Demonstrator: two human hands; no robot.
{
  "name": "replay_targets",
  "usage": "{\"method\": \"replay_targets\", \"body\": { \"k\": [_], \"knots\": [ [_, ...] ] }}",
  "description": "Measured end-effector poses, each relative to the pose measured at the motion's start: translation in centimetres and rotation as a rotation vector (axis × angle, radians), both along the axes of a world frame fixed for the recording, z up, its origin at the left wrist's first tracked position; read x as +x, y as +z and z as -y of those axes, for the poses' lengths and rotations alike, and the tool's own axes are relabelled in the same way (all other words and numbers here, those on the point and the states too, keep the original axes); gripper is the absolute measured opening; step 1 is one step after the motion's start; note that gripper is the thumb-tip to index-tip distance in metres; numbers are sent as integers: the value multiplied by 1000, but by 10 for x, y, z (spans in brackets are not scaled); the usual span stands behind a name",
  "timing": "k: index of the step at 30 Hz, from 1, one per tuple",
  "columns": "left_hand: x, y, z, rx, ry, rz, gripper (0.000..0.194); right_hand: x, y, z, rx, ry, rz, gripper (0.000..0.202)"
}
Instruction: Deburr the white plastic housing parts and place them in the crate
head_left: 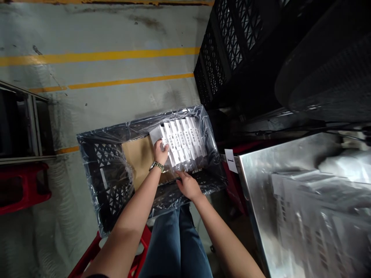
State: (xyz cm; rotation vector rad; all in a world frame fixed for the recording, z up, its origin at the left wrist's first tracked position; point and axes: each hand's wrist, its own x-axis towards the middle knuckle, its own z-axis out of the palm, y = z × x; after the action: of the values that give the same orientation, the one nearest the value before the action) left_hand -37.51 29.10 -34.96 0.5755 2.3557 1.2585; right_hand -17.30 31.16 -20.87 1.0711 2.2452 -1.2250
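A black crate [106, 170] lined with clear plastic film stands in front of me. Several white slotted parts [181, 139] lie in a row in its right half, beside a sheet of brown cardboard [139, 158]. My left hand [161, 151], with a watch on the wrist, has its fingers closed at the left end of the row, on the nearest white part. Near the row's lower edge is my right hand [189, 186], fingers apart, touching the clear film and holding nothing.
A metal table [255, 185] at the right bears more wrapped white parts [313, 216]. Black crates [217, 50] are stacked at the upper right. Red stools [26, 189] show at the left and below the crate. Yellow lines cross the grey floor.
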Motion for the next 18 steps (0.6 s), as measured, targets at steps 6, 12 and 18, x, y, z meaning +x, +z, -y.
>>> {"method": "replay_targets", "body": {
  "k": [6, 12, 18],
  "knots": [
    [0, 1, -8, 10, 58, 10, 31, -21, -13, -6, 4, 64, 44, 50],
    [-3, 12, 5, 50, 109, 16, 27, -16, -8, -6, -1, 71, 57, 46],
    [-6, 15, 11, 58, 180, 25, 28, -10, -2, -6, -13, 64, 53, 45]
  ]
}}
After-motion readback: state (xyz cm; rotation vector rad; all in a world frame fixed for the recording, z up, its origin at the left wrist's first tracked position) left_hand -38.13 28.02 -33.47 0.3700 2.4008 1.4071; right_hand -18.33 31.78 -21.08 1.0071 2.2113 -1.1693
